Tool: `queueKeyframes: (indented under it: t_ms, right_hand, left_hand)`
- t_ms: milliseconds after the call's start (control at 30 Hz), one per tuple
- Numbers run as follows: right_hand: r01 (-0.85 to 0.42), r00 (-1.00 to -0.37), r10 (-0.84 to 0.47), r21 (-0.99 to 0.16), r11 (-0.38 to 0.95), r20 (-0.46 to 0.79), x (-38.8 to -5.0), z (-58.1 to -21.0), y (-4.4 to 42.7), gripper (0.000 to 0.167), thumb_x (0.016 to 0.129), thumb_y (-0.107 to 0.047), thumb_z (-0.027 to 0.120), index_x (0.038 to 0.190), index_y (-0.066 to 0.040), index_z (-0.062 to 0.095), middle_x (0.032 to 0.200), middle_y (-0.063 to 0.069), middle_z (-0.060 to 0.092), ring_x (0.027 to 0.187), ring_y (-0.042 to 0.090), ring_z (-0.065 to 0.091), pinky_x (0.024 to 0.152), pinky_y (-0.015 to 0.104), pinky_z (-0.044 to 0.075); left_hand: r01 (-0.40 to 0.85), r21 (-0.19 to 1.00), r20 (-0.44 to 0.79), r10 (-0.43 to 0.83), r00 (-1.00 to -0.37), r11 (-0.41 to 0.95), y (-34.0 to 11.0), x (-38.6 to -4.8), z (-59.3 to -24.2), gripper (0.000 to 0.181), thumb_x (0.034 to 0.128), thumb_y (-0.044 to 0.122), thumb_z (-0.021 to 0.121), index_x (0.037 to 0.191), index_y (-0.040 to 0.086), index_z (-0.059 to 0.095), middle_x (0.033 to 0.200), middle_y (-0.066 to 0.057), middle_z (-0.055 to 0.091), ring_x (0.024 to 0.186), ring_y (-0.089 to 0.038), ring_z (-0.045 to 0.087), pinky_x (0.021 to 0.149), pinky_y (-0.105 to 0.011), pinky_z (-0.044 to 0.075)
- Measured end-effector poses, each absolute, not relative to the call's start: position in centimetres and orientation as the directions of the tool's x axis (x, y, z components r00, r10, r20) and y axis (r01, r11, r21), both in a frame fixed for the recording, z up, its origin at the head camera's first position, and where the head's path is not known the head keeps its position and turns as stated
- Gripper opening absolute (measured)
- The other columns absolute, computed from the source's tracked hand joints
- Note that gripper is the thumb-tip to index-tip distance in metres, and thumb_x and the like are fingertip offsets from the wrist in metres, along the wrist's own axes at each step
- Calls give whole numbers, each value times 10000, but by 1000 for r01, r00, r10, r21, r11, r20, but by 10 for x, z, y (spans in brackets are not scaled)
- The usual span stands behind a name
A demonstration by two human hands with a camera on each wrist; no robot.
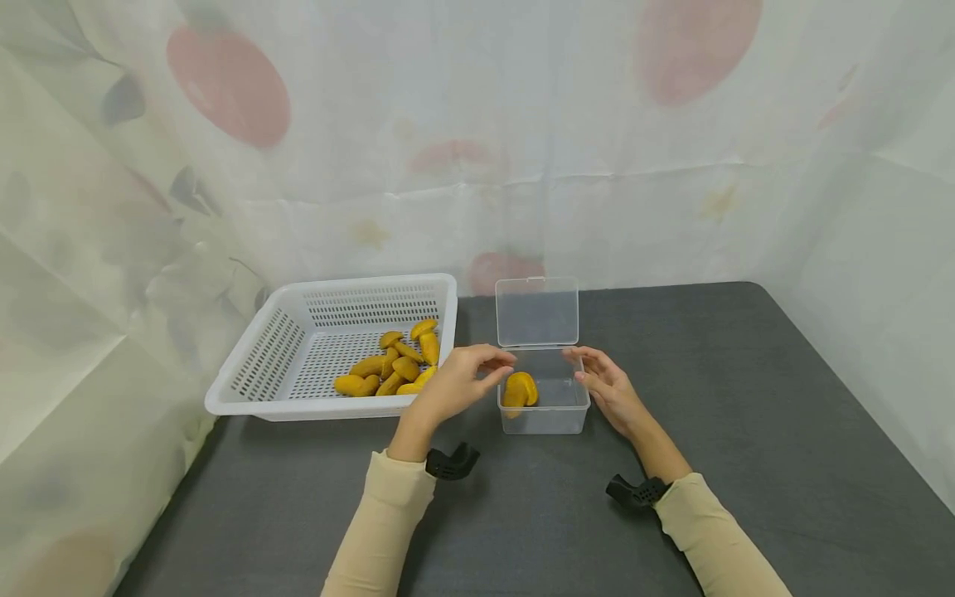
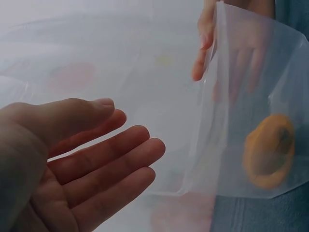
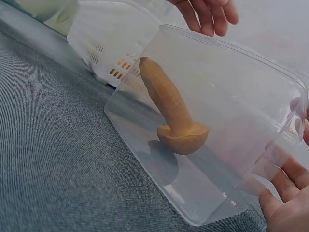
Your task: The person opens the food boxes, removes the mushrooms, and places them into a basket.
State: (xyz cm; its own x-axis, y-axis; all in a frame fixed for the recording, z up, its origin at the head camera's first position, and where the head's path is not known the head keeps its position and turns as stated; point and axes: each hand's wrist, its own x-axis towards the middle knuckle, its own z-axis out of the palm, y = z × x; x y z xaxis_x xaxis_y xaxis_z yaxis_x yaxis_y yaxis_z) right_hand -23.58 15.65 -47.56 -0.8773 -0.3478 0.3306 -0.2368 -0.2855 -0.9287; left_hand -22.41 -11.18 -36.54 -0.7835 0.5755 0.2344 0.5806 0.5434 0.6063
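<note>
A clear plastic box [image 1: 543,421] stands on the dark table with its hinged lid [image 1: 537,311] raised at the back. Inside it, toward the left, lies one yellow-brown mushroom [image 3: 170,104], its stem and cap visible through the wall. My left hand [image 1: 464,380] hovers at the box's left rim; in the left wrist view its fingers [image 2: 123,151] are loosely extended and hold nothing. Around the box's back right corner, my right hand [image 1: 608,388] rests with fairly straight fingers touching the wall and rim. Several more mushrooms [image 1: 405,367] lie in a white basket [image 1: 257,408].
The perforated basket stands left of the box, partly behind my left forearm. Black wrist bands [image 1: 451,462] sit on both wrists. A printed curtain [image 1: 462,108] hangs behind and beside the table [image 1: 709,365], whose right edge slants toward the front.
</note>
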Motion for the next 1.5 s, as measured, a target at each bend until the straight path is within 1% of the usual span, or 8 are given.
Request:
queueKeyframes:
  t_ms: [233, 433, 633, 800, 1033, 1200, 1400, 1500]
  right_hand:
    - [-239, -880, -344, -932, -274, 327, -235, -474, 157, 399, 1007, -73, 463, 1389, 6, 380, 1377, -98, 516, 1322, -41, 440, 1035, 75, 407]
    - [-238, -881, -347, -936, -259, 320, -235, -475, 157, 389, 1009, -96, 472, 1383, -24, 394, 1360, -144, 518, 1318, -76, 436, 1027, 66, 409]
    - [-248, -875, -352, -932, -263, 332, -235, -476, 157, 396, 1011, -94, 465, 1390, -12, 386, 1365, -146, 517, 1323, -74, 432, 1031, 68, 407]
    - [-242, -876, -353, -933, -267, 328, -236, -476, 157, 398, 1010, -89, 463, 1391, -5, 382, 1378, -130, 511, 1329, -70, 425, 1038, 67, 396]
    - [-249, -877, -348, -932, -262, 332, -235, -475, 158, 403, 1008, -90, 469, 1391, -2, 383, 1389, -104, 513, 1326, -69, 431, 1039, 65, 395]
    - [-241, -880, -350, -936, -258, 323, -236, -476, 158, 422, 1008, -96, 472, 1403, 7, 365, 1390, -108, 504, 1330, -63, 428, 1035, 67, 402]
    - [-230, -884, -348, -938, -260, 313, -236, -477, 157, 408, 1005, -88, 473, 1393, -9, 374, 1374, -122, 508, 1328, -67, 429, 1040, 67, 400]
    - [-230, -884, -346, -938, -260, 313, -236, -477, 157, 394, 1005, -87, 473, 1385, -23, 387, 1376, -115, 514, 1324, -74, 432, 1045, 61, 393]
  left_hand:
    - [589, 585, 179, 620, -764, 557, -90, -223, -371, 255, 946, 145, 608, 1173, 45, 667, 1122, -110, 713, 974, -201, 684, 891, -340, 587]
    - [528, 622, 83, 622, -779, 578, -76, -225, -376, 296, 956, 163, 597, 1221, 38, 636, 1165, -129, 691, 1037, -222, 671, 921, -350, 580]
    - [477, 642, 15, 612, -791, 600, -68, -230, -381, 344, 961, 181, 592, 1271, 32, 603, 1232, -146, 664, 1113, -246, 652, 977, -382, 557]
    - [456, 634, -23, 605, -796, 625, -63, -232, -383, 372, 962, 199, 592, 1294, 32, 583, 1266, -164, 644, 1140, -275, 638, 982, -395, 551]
    - [441, 579, -83, 588, -805, 686, -50, -233, -380, 383, 971, 214, 579, 1308, 33, 573, 1248, -184, 641, 1107, -285, 637, 961, -415, 547]
    - [392, 553, -141, 546, -826, 736, -42, -235, -380, 395, 968, 208, 582, 1301, -2, 568, 1289, -194, 619, 1182, -313, 612, 977, -426, 544]
    - [386, 539, -88, 506, -858, 748, -43, -232, -383, 359, 943, 152, 614, 1268, 1, 595, 1304, -194, 531, 1039, -279, 619, 878, -373, 565]
    - [390, 563, -49, 500, -864, 729, -45, -232, -386, 363, 913, 97, 641, 1261, 3, 598, 1326, -200, 488, 1064, -293, 585, 914, -391, 549]
